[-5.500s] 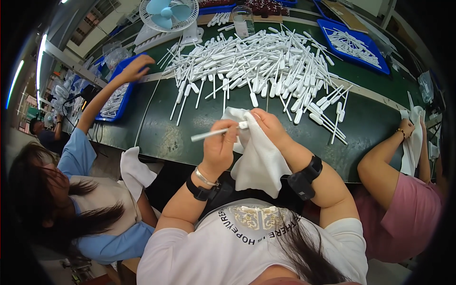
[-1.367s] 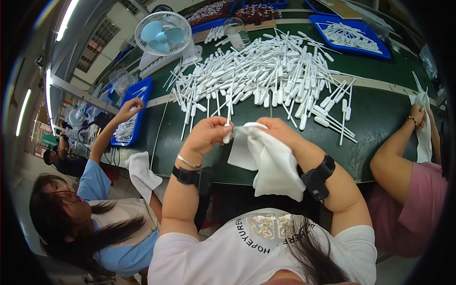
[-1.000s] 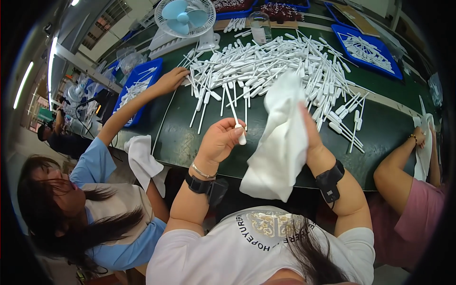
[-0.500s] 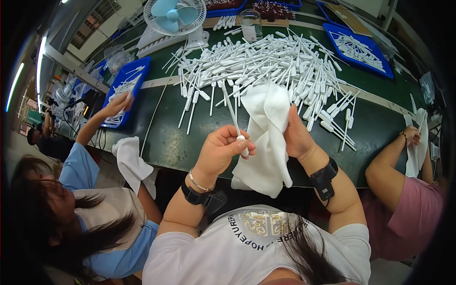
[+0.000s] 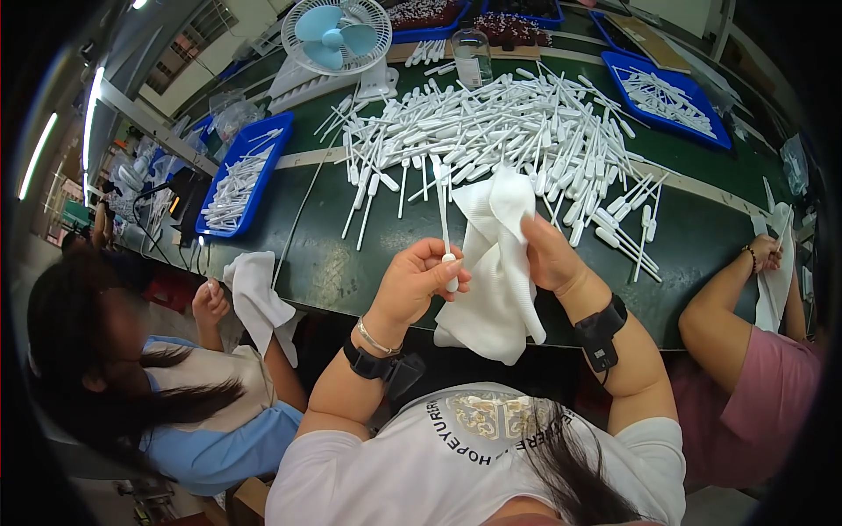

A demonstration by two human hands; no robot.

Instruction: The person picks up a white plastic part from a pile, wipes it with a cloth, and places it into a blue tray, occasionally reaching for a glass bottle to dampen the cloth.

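My left hand (image 5: 419, 280) pinches the bulb end of a thin white plastic stick (image 5: 444, 215) that points away from me over the green table (image 5: 324, 254). My right hand (image 5: 551, 254) grips a white cloth (image 5: 495, 263), which hangs down in folds in front of the table edge. The two hands are close together, with the cloth just right of the stick. A large heap of the same white sticks (image 5: 500, 131) lies spread on the table beyond my hands.
A person on my left holds a white cloth (image 5: 256, 298); another on my right, in pink, holds one too (image 5: 776, 280). Blue trays of sticks stand at the left (image 5: 235, 180) and far right (image 5: 664, 96). A desk fan (image 5: 336, 35) and a clear bottle (image 5: 471, 57) stand behind the heap.
The stick has come out of the cloth and now stands free in my left hand. The person on my left has drawn the arm back from the blue tray.
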